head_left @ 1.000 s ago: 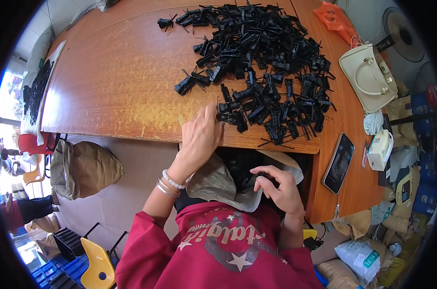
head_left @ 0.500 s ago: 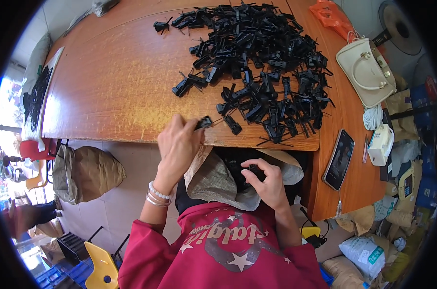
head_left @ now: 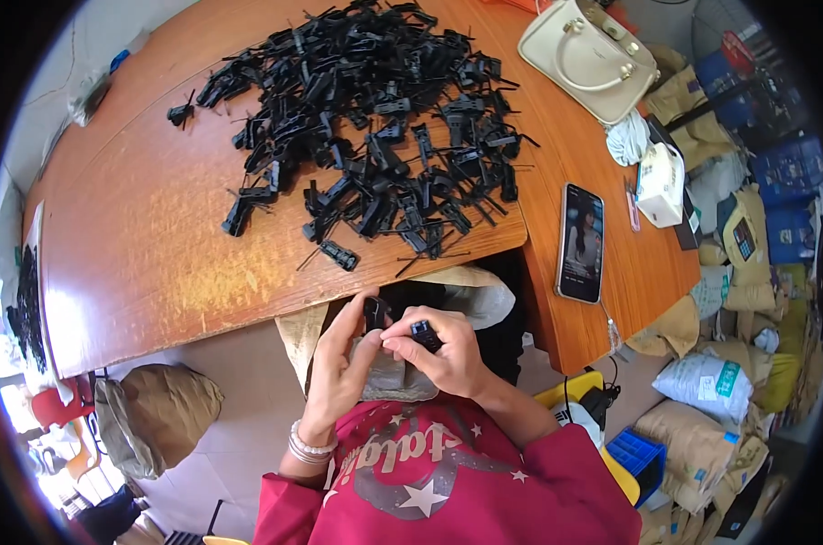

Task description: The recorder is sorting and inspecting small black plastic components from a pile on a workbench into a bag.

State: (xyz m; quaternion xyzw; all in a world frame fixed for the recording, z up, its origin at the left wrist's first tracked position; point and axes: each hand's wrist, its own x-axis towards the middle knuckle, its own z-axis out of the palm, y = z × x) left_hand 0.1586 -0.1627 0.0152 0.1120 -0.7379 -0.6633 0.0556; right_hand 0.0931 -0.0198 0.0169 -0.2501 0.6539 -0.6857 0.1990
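Left hand: my left hand is up in front of my chest, just below the near edge of the tabletop, with thumb and fingers pinched on a small black plastic part.
Right hand: my right hand sits just beside the left, fingertips meeting it, closed around a second black plastic piece.
The two pieces: they are close together between my hands, above the open sack; I cannot tell whether they touch.
Sack: a tan sack hangs open under the near edge, right behind my hands.
Pile: a big heap of black plastic parts spreads over the middle and far side of the tabletop, with a few stray ones reaching toward the near edge.
Loose part: one black clip lies alone near the near edge, just beyond my hands.
Phone: a smartphone lies face up, screen lit, by the right edge.
Handbag: a cream handbag rests at the far right corner.
Wrist: a beaded bracelet is on my left wrist.
Floor: a brown bag sits on the floor to my left, below the tabletop.
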